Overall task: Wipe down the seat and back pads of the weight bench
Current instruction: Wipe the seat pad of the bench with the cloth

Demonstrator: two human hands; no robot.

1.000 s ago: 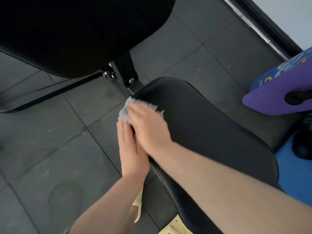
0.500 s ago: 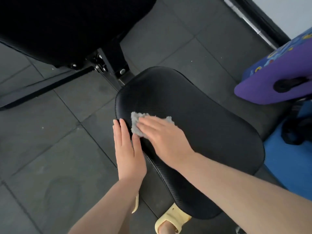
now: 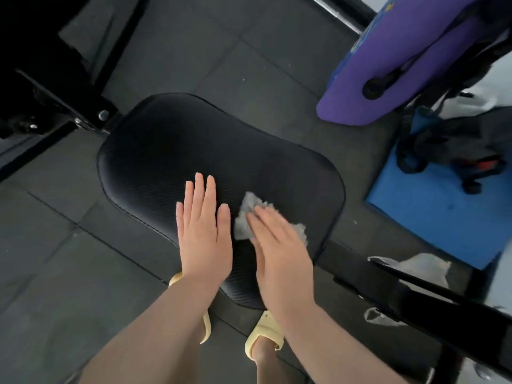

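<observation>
Far left: black steel bench frame point(image 3: 50, 87) with bolts, running down toward the near end of the seat pad, over dark grey rubber floor tiles point(image 3: 55, 259).

Centre: black seat pad point(image 3: 177, 151) of the weight bench, broad and rounded, carbon-weave texture, stitched seam along the edge. Back pad not identifiable in this view.

On the seat pad, left hand point(image 3: 203, 231) laid flat, palm down, fingers straight and close together, pointing away from the body, holding nothing.

Just beside it, right hand point(image 3: 279, 250) also flat, fingers straight, pressing a crumpled grey cloth point(image 3: 246, 214) against the near right part of the seat. Cloth bunched under the fingertips, edges sticking out on both sides of the fingers. The two hands side by side with a narrow gap between them, not touching.

Below the forearms, yellow slippers point(image 3: 263, 336) on both feet, on the tiles under the near edge of the seat.

Right: black frame bar point(image 3: 432, 297) crossing diagonally at lower right, with a pale crumpled cloth or bag point(image 3: 424, 266) behind it. Further right, blue floor mat point(image 3: 443, 214) carrying a dark bag point(image 3: 465, 139). Upper right, purple padded board point(image 3: 401, 51) with a blue printed edge, tilted, standing well apart from the seat.
</observation>
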